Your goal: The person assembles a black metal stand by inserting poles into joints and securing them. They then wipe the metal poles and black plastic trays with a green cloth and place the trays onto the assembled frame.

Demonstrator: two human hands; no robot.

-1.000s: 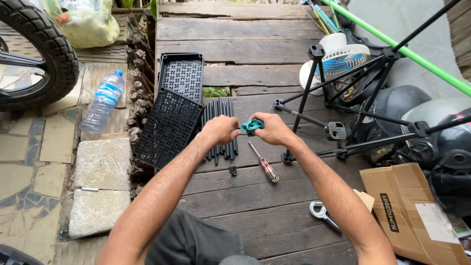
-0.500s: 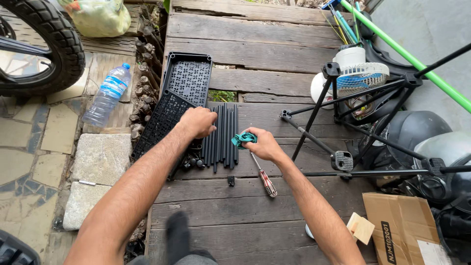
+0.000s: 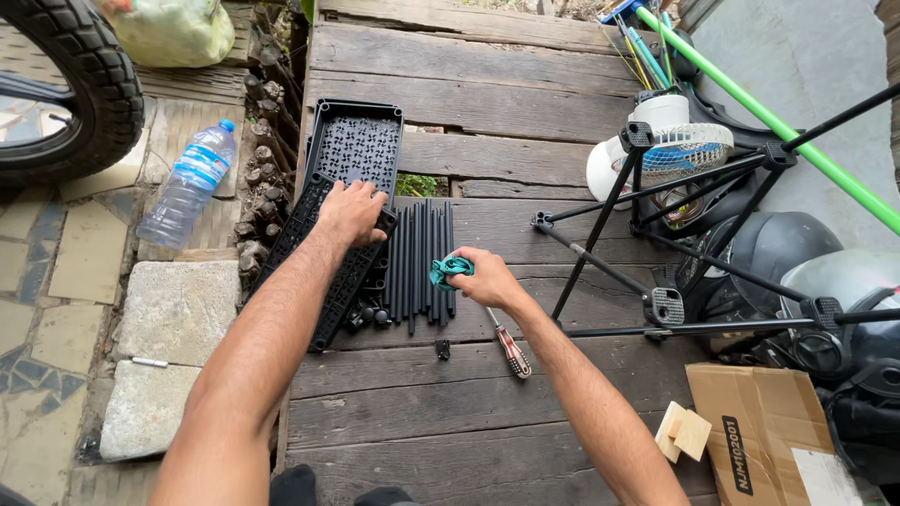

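Our fingers (image 3: 367, 195) have moved onto the black tray (image 3: 323, 253) left of the black rods (image 3: 422, 258), spread flat, while our right hand (image 3: 483, 278) now holds the teal piece (image 3: 450, 270) closed, over these rods.

Two bare forearms, no sleeves in view, light dark hair along both, left hand (image 3: 351, 211) bare with no ring or glove, right hand (image 3: 487, 279) likewise bare, no watch or band at either wrist, dark clothing at bottom edge
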